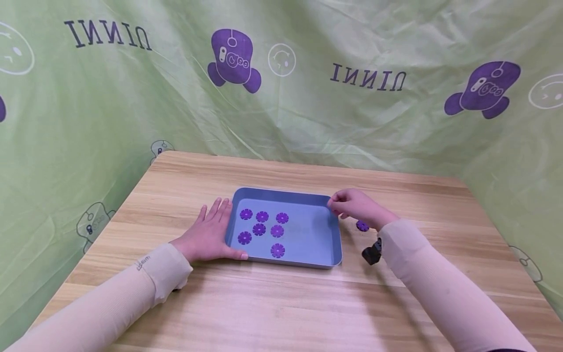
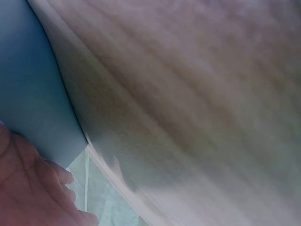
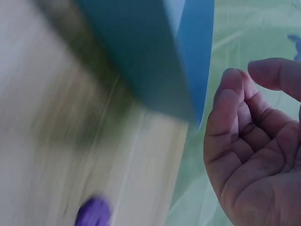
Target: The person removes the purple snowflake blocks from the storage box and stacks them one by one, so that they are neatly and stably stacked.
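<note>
A shallow blue-grey tray [image 1: 308,239] lies on the table with several purple notched discs [image 1: 277,231] flat inside, mostly toward its left half. My left hand [image 1: 208,237] rests against the tray's left side, fingers spread and thumb along the front rim. At the right rim near the far corner hovers my right hand [image 1: 354,205], its fingers bent. In the right wrist view a small gap shows between thumb and fingertips, and I see nothing held there. Another purple disc [image 1: 362,225] lies on the table under the right wrist, outside the tray.
The wooden table [image 1: 281,303] stretches out in front of the tray and to both sides. Behind it and at the sides hangs a pale green printed cloth [image 1: 299,132]. A black wrist camera [image 1: 372,252] sticks out below the right cuff.
</note>
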